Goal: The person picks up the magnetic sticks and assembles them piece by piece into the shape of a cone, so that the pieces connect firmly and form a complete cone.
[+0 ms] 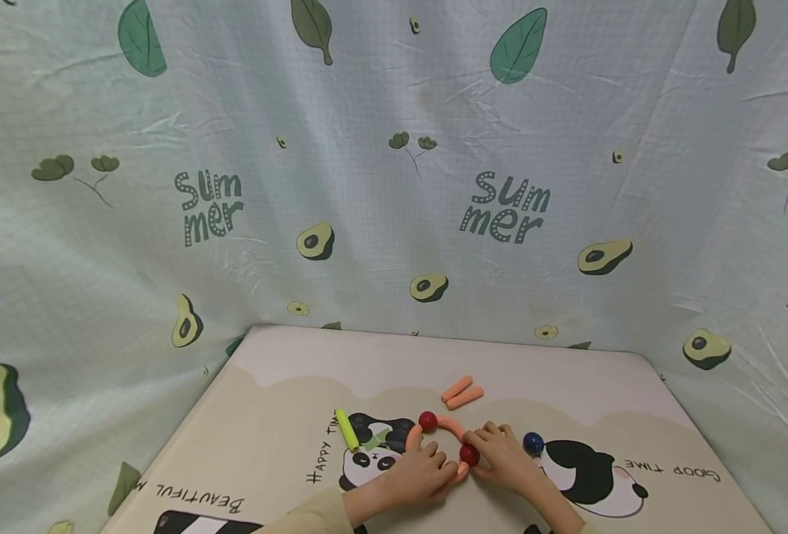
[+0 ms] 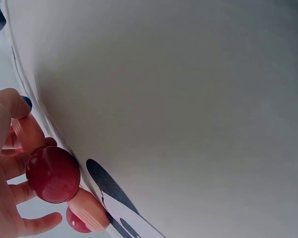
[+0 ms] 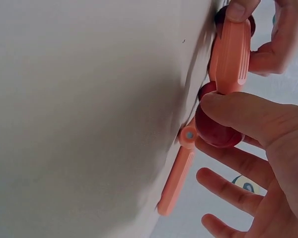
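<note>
Right hand (image 1: 504, 460) pinches red ball (image 1: 470, 455) on the mat (image 1: 280, 400); left hand (image 1: 421, 471) grips an orange rod (image 3: 232, 49) joined to it. Pieces look light, rigid, smooth; probably best held at the rod ribs. Blue ball (image 1: 533, 443) just right of red ball, two loose rods (image 1: 462, 392) behind. Avocado-print cloth (image 1: 394, 185) backs the mat.

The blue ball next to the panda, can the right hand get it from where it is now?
Probably yes. The blue ball lies on the mat just beside the right hand, with nothing between them. But that hand's grip is on a red ball right now, so it would likely need to let go first.
</note>
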A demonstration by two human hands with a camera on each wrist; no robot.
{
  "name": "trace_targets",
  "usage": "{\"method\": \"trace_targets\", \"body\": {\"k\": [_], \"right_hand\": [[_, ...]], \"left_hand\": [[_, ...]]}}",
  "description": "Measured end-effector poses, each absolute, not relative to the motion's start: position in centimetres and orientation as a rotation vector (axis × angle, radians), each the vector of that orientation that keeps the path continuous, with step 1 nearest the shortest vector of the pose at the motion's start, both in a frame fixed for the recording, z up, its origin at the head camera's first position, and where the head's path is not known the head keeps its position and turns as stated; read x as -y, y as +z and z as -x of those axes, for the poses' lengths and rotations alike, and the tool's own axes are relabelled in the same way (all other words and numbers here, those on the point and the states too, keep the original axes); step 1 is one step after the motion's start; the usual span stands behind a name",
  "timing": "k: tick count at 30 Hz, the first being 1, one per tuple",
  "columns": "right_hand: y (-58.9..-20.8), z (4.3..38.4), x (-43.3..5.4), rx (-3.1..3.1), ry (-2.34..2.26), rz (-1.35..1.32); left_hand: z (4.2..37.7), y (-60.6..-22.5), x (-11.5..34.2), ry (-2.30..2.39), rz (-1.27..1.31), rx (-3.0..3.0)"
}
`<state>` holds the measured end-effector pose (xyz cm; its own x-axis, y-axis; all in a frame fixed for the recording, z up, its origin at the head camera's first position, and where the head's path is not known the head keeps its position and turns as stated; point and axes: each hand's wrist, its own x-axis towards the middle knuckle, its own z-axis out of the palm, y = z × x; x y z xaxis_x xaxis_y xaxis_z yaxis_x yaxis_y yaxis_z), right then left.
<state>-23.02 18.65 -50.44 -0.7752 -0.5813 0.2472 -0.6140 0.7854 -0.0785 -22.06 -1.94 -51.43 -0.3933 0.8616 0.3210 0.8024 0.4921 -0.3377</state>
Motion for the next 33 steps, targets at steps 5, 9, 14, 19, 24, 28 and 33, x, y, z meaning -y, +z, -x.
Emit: {"method": "trace_targets", "body": {"k": [5, 9, 14, 19, 24, 28, 33], "right_hand": [[-50.4, 23.1, -18.7, 2.796, 0.223, -0.957], [-50.4, 23.2, -18.6, 2.834, 0.230, -0.961], [-50.5, 23.2, -18.7, 2.844, 0.216, -0.972], [-50.0, 23.3, -18.8, 2.895, 0.247, -0.966], [-49.4, 23.8, -19.0, 2.912, 0.274, -0.936], [-49.3, 24.4, -19.2, 2.842, 0.198, -0.942], [-49.5, 25.4, -19.1, 2.712, 0.053, -0.986]], "left_hand": [[22.1, -51.3, 2.0, 0.172, 1.391, 2.311], [22.0, -51.3, 2.1, 0.189, 1.386, 2.321], [22.1, -51.5, 2.0, 0.173, 1.386, 2.333], [22.0, -51.6, 1.9, 0.161, 1.374, 2.329], [22.0, -51.6, 1.8, 0.143, 1.370, 2.347], [21.9, -51.5, 1.8, 0.125, 1.372, 2.373], [21.9, -51.2, 1.7, 0.115, 1.379, 2.392]]}}
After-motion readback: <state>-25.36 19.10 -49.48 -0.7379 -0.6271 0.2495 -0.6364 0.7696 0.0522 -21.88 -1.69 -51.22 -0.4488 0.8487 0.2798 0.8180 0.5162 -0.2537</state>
